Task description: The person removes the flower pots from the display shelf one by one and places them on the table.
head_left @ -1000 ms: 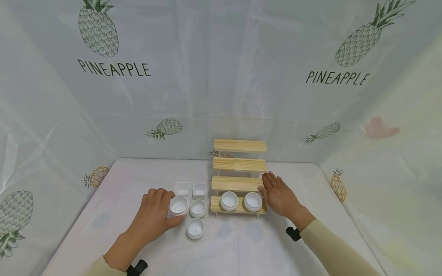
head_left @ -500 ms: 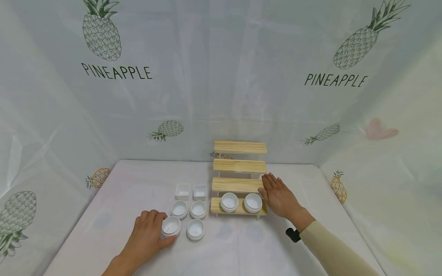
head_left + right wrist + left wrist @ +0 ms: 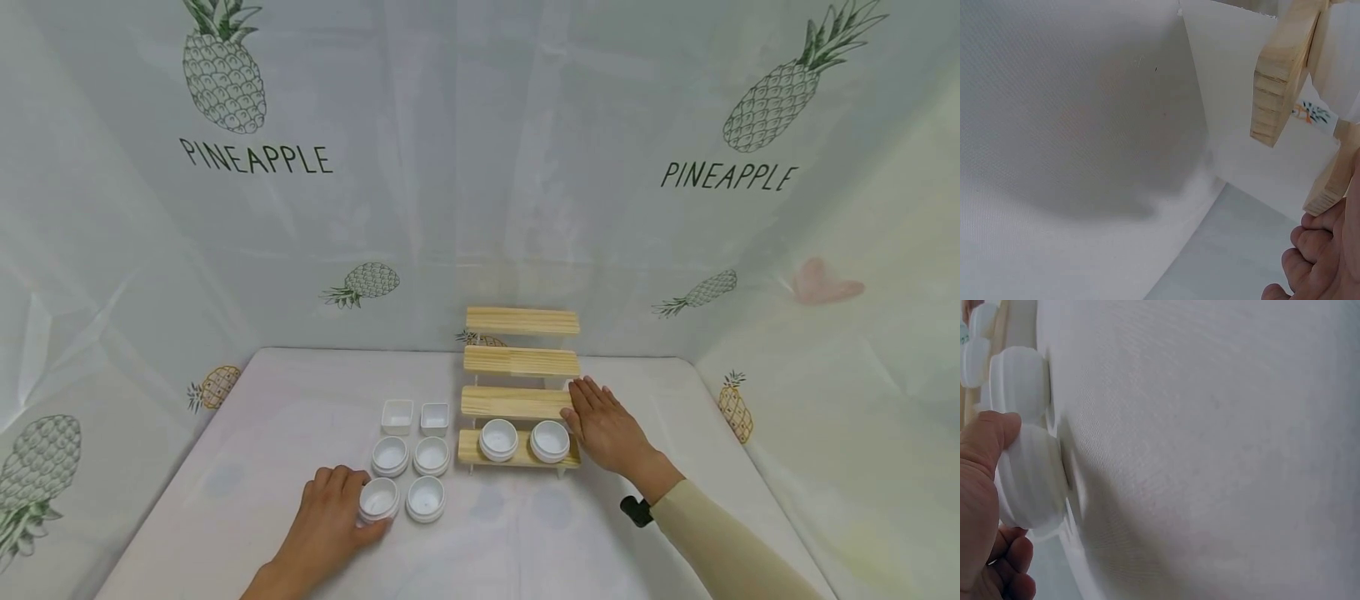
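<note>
My left hand (image 3: 330, 518) pinches a small round white ramekin (image 3: 378, 499) between thumb and fingers at the front left of a group of white dishes. In the left wrist view, the thumb lies on one side of this ramekin (image 3: 1030, 478) and the fingers are at the other, with its base at the cloth. Close beside it stands another ramekin (image 3: 425, 499). My right hand (image 3: 611, 429) lies with straight fingers against the right end of a stepped wooden stand (image 3: 517, 402). In the right wrist view, its fingers (image 3: 1310, 250) are by a wooden board end.
Behind the front pair stand two more ramekins, left (image 3: 390, 456) and right (image 3: 432, 456), then two square white dishes, left (image 3: 397, 417) and right (image 3: 434, 418). The stand's lowest step bears two ramekins, left (image 3: 498, 439) and right (image 3: 550, 441). Pineapple-printed cloth (image 3: 517, 208) surrounds the table.
My left hand has brought its ramekin from over the back left ramekin towards me, then slightly right, beside the front right one. My right hand has stayed at the stand.
</note>
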`<state>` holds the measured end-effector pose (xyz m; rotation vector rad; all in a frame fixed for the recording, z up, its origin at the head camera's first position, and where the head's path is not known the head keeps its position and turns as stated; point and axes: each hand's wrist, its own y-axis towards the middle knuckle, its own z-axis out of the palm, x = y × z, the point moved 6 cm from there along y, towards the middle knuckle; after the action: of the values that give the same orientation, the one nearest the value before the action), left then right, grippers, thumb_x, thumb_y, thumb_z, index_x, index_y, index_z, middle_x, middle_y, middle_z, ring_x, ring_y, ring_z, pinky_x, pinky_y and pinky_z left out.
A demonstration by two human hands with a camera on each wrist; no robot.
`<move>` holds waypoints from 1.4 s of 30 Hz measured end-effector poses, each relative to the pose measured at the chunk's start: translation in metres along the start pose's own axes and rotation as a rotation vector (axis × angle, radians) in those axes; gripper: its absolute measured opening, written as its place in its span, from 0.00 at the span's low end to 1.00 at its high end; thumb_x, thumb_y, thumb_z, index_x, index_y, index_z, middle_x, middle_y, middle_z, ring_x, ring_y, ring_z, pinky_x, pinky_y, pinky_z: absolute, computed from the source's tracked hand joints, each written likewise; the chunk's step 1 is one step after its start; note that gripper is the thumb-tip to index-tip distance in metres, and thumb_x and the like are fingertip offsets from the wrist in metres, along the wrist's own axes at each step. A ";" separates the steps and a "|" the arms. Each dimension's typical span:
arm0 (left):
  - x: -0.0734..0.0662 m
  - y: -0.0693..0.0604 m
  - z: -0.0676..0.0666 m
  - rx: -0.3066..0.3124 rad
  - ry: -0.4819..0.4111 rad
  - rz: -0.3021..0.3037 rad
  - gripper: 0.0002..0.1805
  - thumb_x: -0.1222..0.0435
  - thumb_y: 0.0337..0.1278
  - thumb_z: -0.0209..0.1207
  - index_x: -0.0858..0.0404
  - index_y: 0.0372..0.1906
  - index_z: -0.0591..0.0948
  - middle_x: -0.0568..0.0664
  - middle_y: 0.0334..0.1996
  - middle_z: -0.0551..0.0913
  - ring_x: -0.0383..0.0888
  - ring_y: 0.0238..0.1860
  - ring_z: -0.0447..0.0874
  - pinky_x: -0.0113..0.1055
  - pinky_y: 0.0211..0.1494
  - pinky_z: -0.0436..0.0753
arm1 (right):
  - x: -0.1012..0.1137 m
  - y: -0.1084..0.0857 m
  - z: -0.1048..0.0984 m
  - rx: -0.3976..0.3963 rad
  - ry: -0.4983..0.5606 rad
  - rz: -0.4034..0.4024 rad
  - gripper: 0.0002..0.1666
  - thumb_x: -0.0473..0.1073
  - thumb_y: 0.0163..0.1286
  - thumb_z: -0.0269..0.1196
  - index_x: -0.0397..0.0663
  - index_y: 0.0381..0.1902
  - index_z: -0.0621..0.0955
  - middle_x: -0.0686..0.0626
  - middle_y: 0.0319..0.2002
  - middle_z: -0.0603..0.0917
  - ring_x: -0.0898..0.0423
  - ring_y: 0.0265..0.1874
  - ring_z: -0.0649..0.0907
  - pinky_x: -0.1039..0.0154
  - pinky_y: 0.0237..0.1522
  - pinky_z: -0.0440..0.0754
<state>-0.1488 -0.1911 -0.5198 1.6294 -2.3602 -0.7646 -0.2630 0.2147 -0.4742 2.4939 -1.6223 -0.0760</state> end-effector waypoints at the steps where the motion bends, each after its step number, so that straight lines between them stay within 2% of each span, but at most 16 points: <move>1: 0.000 0.000 0.000 0.001 0.001 -0.002 0.38 0.43 0.33 0.82 0.64 0.46 0.82 0.47 0.37 0.76 0.47 0.40 0.69 0.41 0.43 0.66 | 0.000 0.000 0.000 0.001 -0.001 0.000 0.39 0.57 0.88 0.44 0.28 0.78 0.64 0.31 0.78 0.66 0.35 0.80 0.63 0.37 0.78 0.61; 7: -0.001 0.001 0.003 0.029 -0.005 -0.028 0.38 0.42 0.34 0.82 0.64 0.46 0.81 0.48 0.37 0.76 0.49 0.42 0.69 0.42 0.44 0.67 | 0.000 0.001 0.000 0.012 -0.005 0.006 0.39 0.57 0.88 0.43 0.29 0.79 0.63 0.31 0.79 0.65 0.35 0.81 0.62 0.38 0.79 0.61; 24: -0.002 0.001 0.005 0.054 -0.007 -0.054 0.41 0.42 0.34 0.82 0.67 0.49 0.82 0.50 0.39 0.77 0.51 0.43 0.70 0.44 0.47 0.70 | 0.000 0.000 0.000 0.007 -0.003 -0.002 0.39 0.56 0.88 0.43 0.28 0.78 0.63 0.31 0.78 0.66 0.35 0.80 0.63 0.38 0.78 0.61; 39: -0.003 0.002 0.004 0.049 -0.001 -0.057 0.41 0.41 0.34 0.81 0.65 0.49 0.81 0.49 0.39 0.76 0.51 0.44 0.70 0.44 0.47 0.69 | 0.000 0.000 -0.001 -0.018 0.002 -0.015 0.38 0.55 0.88 0.44 0.27 0.77 0.65 0.30 0.77 0.67 0.34 0.79 0.64 0.37 0.78 0.62; 42: -0.004 0.002 0.000 0.020 -0.005 -0.051 0.41 0.41 0.33 0.82 0.65 0.49 0.81 0.50 0.39 0.77 0.52 0.44 0.70 0.45 0.48 0.70 | 0.000 0.000 -0.002 -0.015 0.013 -0.015 0.38 0.55 0.88 0.44 0.27 0.77 0.65 0.30 0.77 0.66 0.34 0.79 0.64 0.37 0.78 0.62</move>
<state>-0.1492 -0.1868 -0.5178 1.7041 -2.3454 -0.7567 -0.2624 0.2146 -0.4723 2.4905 -1.5922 -0.0732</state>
